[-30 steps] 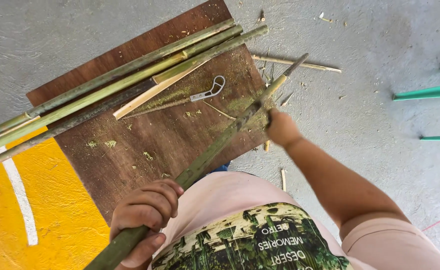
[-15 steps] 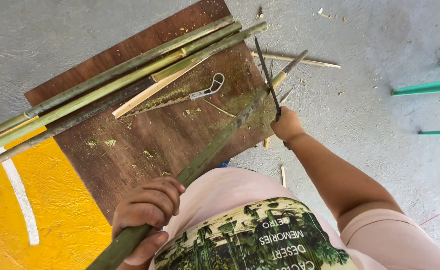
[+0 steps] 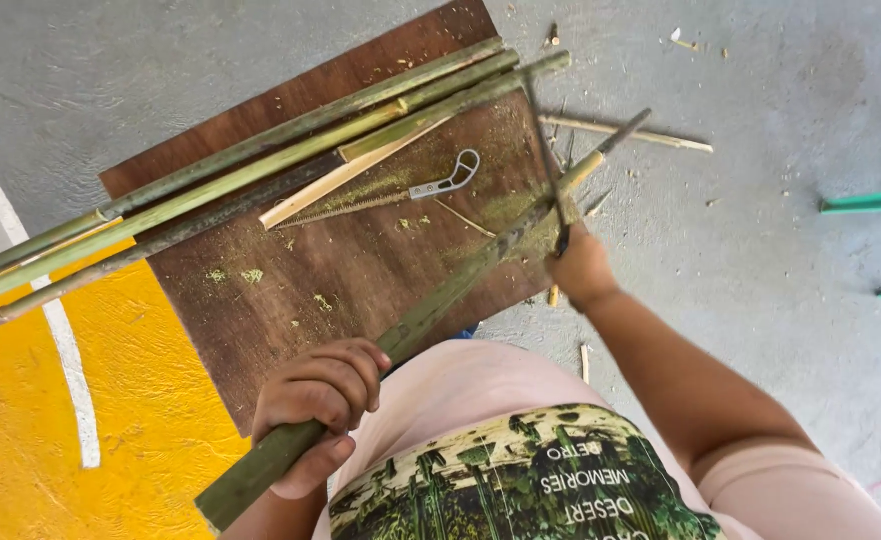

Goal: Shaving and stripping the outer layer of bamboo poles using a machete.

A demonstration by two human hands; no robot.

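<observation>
Left hand (image 3: pixel 316 410): fist around bamboo pole (image 3: pixel 441 300), pole crossing brown board (image 3: pixel 361 260)
Right hand (image 3: pixel 581 268): clenched on thin blade (image 3: pixel 549 165), motion-blurred, over board's right edge
Pole's lower end: cut off by frame
Saw (image 3: pixel 391 195): flat on board

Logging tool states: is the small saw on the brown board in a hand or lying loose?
Lying loose. The saw rests flat on the board; the left hand grips a bamboo pole, the right hand a blade.

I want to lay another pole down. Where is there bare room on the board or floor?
The brown board is bare below the saw, left of the held bamboo pole. Grey floor right of the split sticks is open. The stacked poles crowd the board's far edge.
</observation>
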